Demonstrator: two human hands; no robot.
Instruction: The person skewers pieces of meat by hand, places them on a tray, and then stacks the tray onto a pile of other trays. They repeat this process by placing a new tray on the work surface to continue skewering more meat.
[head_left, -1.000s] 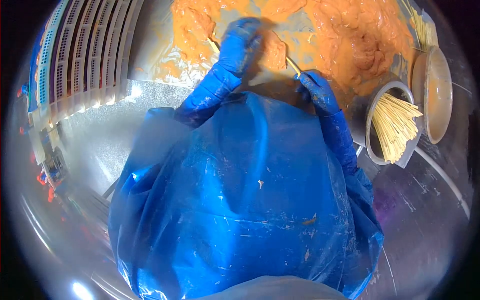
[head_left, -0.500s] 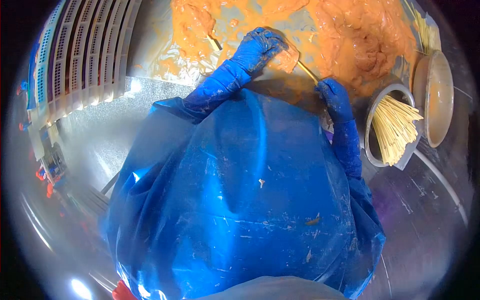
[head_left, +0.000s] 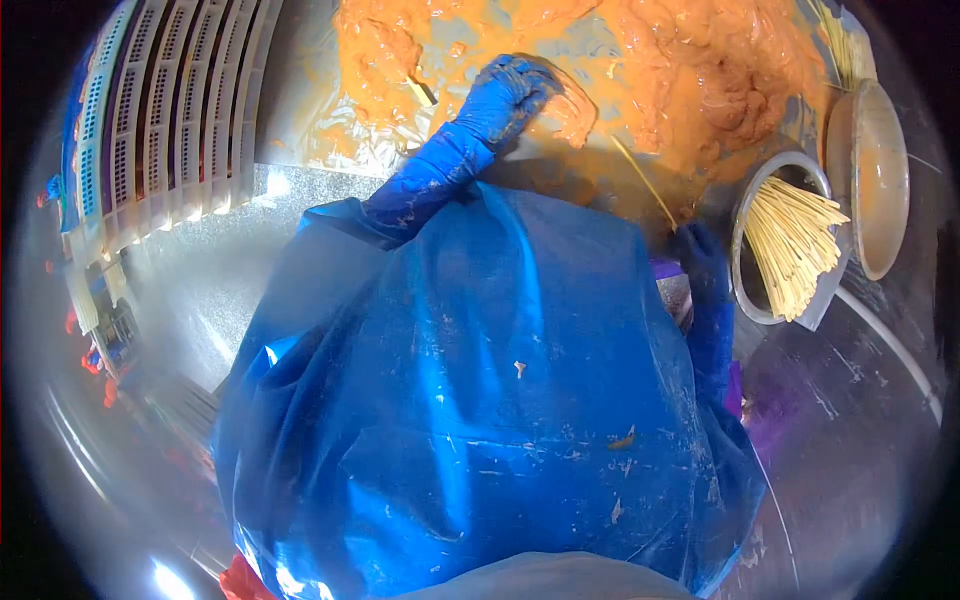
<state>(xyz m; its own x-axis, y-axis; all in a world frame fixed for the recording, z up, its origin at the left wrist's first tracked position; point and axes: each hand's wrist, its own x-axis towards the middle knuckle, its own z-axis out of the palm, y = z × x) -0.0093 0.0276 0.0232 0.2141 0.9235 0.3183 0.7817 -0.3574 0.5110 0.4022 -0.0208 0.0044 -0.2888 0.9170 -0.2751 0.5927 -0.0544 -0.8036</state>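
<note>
My left hand [head_left: 512, 88], in a blue glove, is closed on one end of a strip of orange meat [head_left: 575, 118], whose free end hangs to the right. Gripped by its lower end, a thin wooden stick [head_left: 645, 182] is in my gloved right hand [head_left: 699, 243], near the table edge. The stick's upper tip is apart from the strip. Behind both hands lies a large pile of orange, sauce-coated meat [head_left: 715, 80].
A metal container [head_left: 739, 270] of many wooden sticks [head_left: 792, 243] stands at the right, beside a shallow round bowl [head_left: 880, 180]. More sticks [head_left: 845, 55] lie at the upper right. Stacked perforated trays [head_left: 160, 110] are at the left.
My right hand has moved down and right, drawing the stick away from the meat strip. My left hand has shifted slightly left and still holds the strip.
</note>
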